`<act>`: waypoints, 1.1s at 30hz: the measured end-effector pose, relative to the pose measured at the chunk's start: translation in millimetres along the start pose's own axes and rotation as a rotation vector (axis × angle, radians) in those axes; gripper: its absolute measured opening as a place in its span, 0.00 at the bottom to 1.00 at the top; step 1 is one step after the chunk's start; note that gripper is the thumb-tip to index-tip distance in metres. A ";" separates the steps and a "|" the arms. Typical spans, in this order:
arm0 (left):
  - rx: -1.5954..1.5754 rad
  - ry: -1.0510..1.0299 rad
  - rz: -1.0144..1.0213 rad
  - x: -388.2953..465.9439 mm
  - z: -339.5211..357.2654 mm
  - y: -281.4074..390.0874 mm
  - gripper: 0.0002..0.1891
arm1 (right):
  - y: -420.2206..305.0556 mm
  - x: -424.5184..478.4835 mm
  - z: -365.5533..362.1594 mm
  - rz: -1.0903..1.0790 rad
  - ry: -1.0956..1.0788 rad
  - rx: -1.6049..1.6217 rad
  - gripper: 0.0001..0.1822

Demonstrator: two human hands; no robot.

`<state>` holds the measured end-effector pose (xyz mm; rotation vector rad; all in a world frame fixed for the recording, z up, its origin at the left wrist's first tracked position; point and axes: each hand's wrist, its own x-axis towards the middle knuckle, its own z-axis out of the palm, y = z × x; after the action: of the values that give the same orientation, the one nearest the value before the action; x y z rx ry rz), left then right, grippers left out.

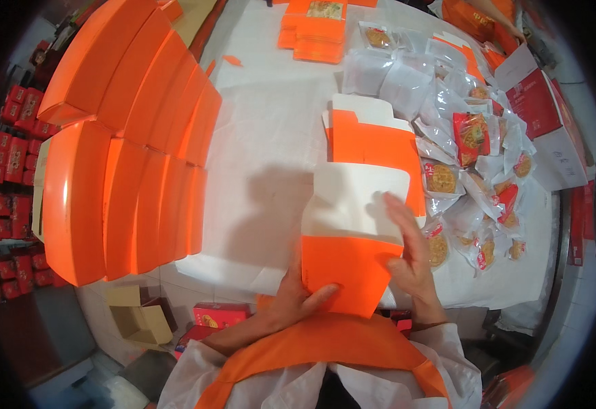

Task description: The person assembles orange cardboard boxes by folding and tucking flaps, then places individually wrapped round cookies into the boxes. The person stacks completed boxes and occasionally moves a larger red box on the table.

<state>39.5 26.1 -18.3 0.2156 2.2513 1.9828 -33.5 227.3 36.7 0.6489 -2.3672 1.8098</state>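
An orange cardboard box (346, 268) with a raised white flap (359, 199) is held in front of my apron. My left hand (298, 299) grips its lower left side, thumb across the orange face and the other fingers mostly hidden. Along the right edge is my right hand (413, 255), its thumb against the box and its blurred fingers extended beside the flap. What the box contains is hidden. Just beyond it, more orange cardboard boxes (372, 138) with white flaps lie flat on the covered table. Many clear-wrapped round pastries (441, 179) are heaped to the right.
Large orange boxes (149, 117) stand in two rows along the left of the white table cover (257, 133). An orange stack (318, 43) lies at the far end. A red-and-white carton (538, 107) is at right, near another person's arm (502, 20). An open brown carton (142, 322) sits on the floor.
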 end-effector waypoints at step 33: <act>-0.186 0.162 0.254 48.1 -4.6 8.2 0.15 | 34.9 -21.1 34.5 0.218 0.146 0.493 0.12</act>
<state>-8.3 32.0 -9.9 0.3478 2.2080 2.4055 -21.5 207.9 -11.6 0.2836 -1.9693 2.4708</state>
